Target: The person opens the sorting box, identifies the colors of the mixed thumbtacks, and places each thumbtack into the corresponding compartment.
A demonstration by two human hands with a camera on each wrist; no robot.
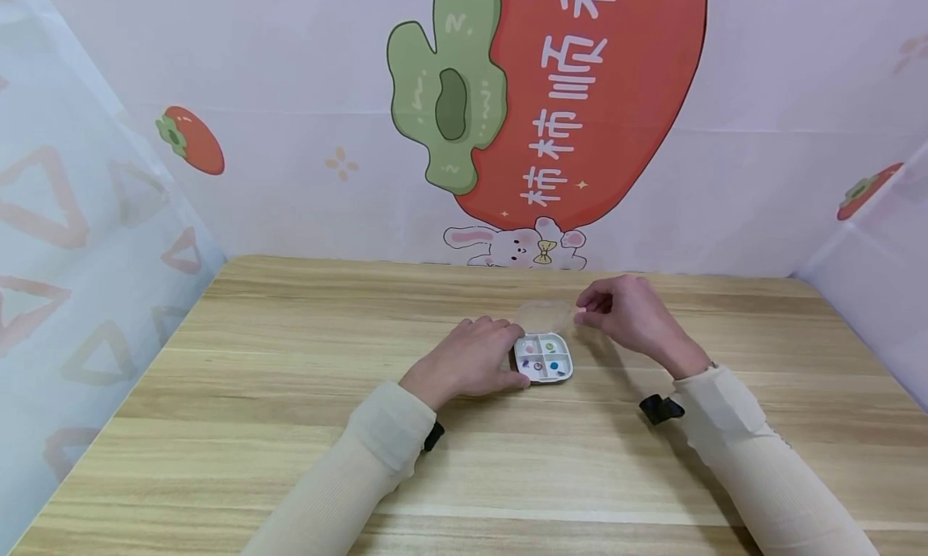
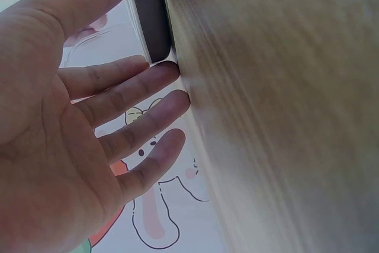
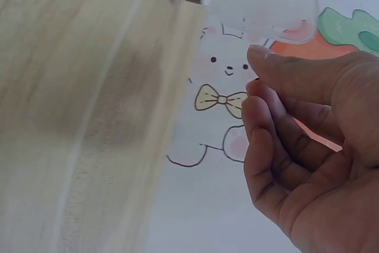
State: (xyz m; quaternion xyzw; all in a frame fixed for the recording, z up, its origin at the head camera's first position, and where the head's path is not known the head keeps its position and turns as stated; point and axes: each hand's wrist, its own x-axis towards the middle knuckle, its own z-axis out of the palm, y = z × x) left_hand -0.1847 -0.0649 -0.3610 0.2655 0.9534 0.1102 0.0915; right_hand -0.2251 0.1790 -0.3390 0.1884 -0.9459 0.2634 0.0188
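A small white pill box (image 1: 543,356) lies on the table, split into compartments that hold several tiny coloured pieces. Its clear lid (image 1: 540,316) stands raised at the far side. My left hand (image 1: 467,358) grips the box from the left, thumb at the near edge and index finger at the far edge. In the left wrist view the dark base (image 2: 153,22) sits between thumb and index finger, the other fingers spread. Just right of the lid is my right hand (image 1: 634,318), loosely curled, thumb and index tips close together. Nothing clearly shows between them in the right wrist view.
The wooden table (image 1: 326,459) runs back to a wall cloth (image 1: 290,193) printed with a large persimmon and a rabbit. Patterned cloth also hangs along both sides. Each wrist wears a black strap (image 1: 661,409) near a cream sleeve (image 1: 732,427).
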